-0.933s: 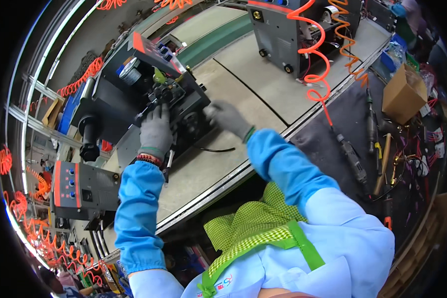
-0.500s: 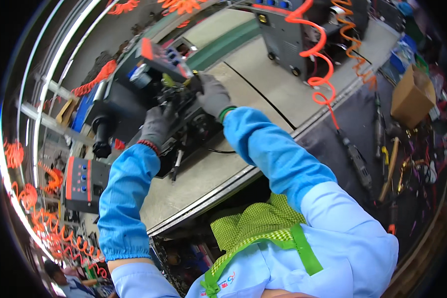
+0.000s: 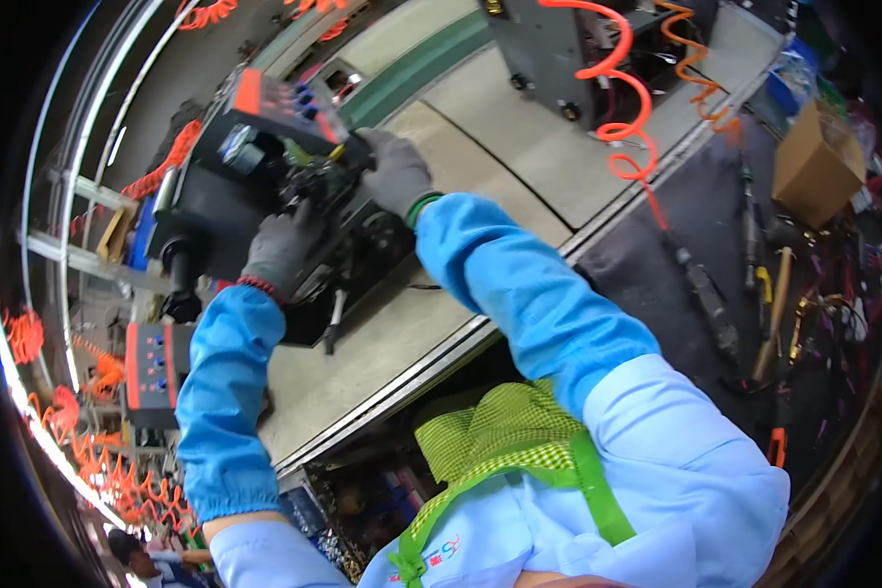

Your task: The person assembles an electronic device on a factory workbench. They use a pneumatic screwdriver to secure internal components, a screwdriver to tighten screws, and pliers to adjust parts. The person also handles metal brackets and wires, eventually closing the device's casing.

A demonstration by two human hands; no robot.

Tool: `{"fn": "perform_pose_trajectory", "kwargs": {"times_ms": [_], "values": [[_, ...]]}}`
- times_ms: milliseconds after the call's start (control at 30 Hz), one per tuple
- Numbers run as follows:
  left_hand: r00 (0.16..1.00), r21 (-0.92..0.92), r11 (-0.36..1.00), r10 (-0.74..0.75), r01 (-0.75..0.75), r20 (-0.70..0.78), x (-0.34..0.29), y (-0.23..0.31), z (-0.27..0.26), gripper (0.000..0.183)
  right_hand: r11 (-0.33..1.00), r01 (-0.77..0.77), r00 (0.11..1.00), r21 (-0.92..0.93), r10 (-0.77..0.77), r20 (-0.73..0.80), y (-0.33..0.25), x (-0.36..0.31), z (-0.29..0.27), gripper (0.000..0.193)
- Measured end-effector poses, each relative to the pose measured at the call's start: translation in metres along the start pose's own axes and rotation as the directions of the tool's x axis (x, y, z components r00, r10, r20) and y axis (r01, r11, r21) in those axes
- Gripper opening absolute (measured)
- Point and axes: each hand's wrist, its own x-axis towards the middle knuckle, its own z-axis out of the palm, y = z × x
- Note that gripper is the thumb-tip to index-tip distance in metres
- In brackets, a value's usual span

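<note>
A black machine (image 3: 216, 220), its side uncovered, lies on the workbench (image 3: 431, 323) at left centre. Its red-edged control panel (image 3: 282, 106) carries blue knobs. My left hand (image 3: 282, 247), in a grey glove, reaches into the exposed mechanism (image 3: 314, 186); its fingertips are lost among the dark parts. Just right of the panel, my right hand (image 3: 397, 171), also gloved, is closed round a dark part at the machine's edge. I cannot make out that part. A short black-and-white lead (image 3: 335, 321) hangs from the machine below my left hand.
A second machine (image 3: 152, 372) stands at left, and a grey cabinet (image 3: 549, 59) at the back. Red coiled hose (image 3: 622, 127) hangs down to a tool (image 3: 706, 299) on the dark mat (image 3: 647, 274). A hammer (image 3: 776, 309) and cardboard box (image 3: 818, 176) are on the right.
The view has shifted a little, and the machine appears farther left together with both hands. My hands keep to nearly the same places on it.
</note>
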Motion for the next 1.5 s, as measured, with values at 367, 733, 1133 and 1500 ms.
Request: {"fn": "perform_pose_trajectory", "kwargs": {"times_ms": [367,733,1133,1500], "values": [[0.994,-0.001,0.995,-0.102,0.102,-0.037,-0.002,-0.006,0.029,0.05,0.947,0.319,0.791,0.041,-0.289,0.54,-0.012,-0.091,-0.181,0.05],[0.995,-0.08,0.995,-0.063,0.057,-0.076,-0.006,0.006,0.013,0.053,0.12,0.353,0.624,-0.928,0.709,0.329,0.084,-0.183,-0.486,0.055],[0.986,-0.064,0.992,-0.118,0.111,-0.117,-0.002,-0.02,0.042,0.046,0.168,0.715,0.572,-0.679,0.419,0.706,0.127,-0.112,-0.468,0.034],[0.974,-0.106,0.982,-0.171,0.156,-0.151,-0.006,0.002,0.028,0.041,0.112,0.759,0.469,-0.642,0.59,0.657,0.123,-0.126,-0.465,0.042]]}}
